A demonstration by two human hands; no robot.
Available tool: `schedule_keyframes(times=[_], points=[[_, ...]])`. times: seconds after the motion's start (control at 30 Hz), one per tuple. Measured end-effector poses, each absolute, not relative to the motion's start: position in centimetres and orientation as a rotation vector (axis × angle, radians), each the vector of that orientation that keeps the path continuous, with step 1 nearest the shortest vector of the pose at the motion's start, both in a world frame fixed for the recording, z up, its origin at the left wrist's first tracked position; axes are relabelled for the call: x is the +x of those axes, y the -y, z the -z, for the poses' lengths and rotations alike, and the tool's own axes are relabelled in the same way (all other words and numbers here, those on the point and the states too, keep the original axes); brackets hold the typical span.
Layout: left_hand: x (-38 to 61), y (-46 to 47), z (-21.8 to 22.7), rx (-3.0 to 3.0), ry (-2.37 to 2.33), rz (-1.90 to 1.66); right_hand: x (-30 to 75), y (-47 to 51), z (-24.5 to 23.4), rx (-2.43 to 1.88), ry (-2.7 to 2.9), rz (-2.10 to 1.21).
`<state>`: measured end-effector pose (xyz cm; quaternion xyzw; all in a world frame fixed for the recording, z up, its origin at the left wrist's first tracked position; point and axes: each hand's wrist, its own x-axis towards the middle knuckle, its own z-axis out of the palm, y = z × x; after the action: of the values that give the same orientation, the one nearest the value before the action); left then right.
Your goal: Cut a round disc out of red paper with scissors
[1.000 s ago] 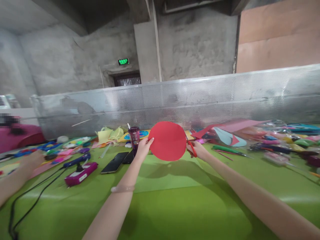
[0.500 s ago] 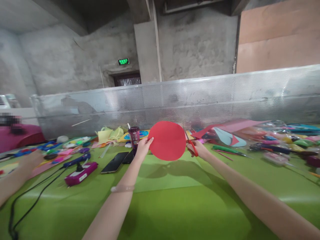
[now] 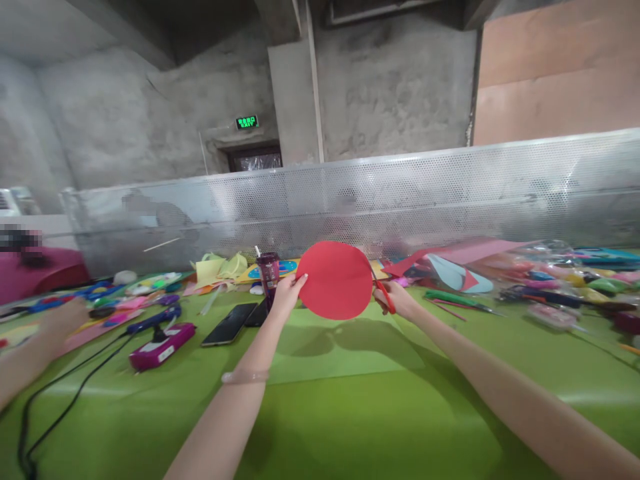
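Note:
A round sheet of red paper (image 3: 335,281) is held up above the green table (image 3: 360,427). My left hand (image 3: 291,289) pinches its left edge, thumb on the near face. In my right hand (image 3: 397,298) is a pair of scissors (image 3: 387,297) with red handles. Their dark blades run up along the paper's right edge; whether they touch it I cannot tell. A light green sheet (image 3: 345,357) lies flat on the table below, with shadows of hands and paper across it.
Left of my arm are a phone (image 3: 230,325), a purple power strip (image 3: 163,347) with black cables and a lidded cup (image 3: 269,277). Another person's hand (image 3: 63,327) is at far left. Green scissors (image 3: 457,300) and coloured paper (image 3: 465,252) lie right, before a perforated metal screen (image 3: 390,200).
Hardly anything differs. The red paper's lower edge sits very slightly higher, while both hands keep their places and grips.

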<state>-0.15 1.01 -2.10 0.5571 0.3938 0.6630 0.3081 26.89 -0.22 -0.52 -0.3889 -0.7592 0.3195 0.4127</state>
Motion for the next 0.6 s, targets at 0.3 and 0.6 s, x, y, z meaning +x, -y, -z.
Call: schedule_keyframes(times=[0.3,0.6], points=[[-0.28,-1.32,2.33,1.482,-1.049,-1.726,26.78,-0.29,1.16,-0.989,1.854,-0.867],[-0.11,-1.07,2.14,1.495,-1.068,-1.714,26.44,-0.18,1.34,-0.993,1.800,-0.904]])
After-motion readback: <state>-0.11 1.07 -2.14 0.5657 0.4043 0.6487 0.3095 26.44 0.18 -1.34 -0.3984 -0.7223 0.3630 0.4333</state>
